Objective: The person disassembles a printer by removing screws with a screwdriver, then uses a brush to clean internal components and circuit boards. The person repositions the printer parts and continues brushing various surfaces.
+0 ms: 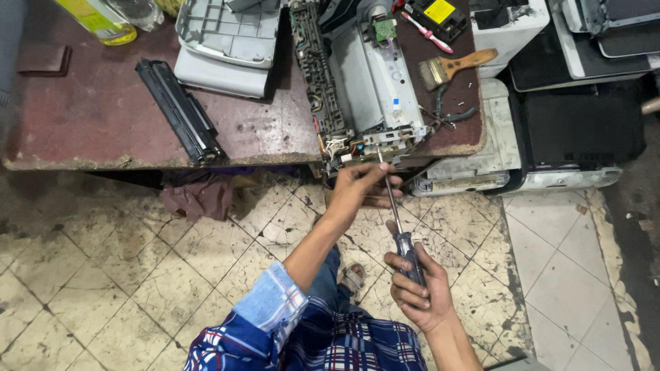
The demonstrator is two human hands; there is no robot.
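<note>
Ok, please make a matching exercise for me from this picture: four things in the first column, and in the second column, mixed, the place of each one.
Things:
1. screwdriver
2. paintbrush
3. black cartridge
4. crumpled cloth

Places:
A. on the floor under the table edge
B. on the table, right of the opened printer
C. held in the right hand, shaft steadied by the left hand
D. on the table, left of the opened printer

Pairs: 1-C, 2-B, 3-D, 4-A
</note>
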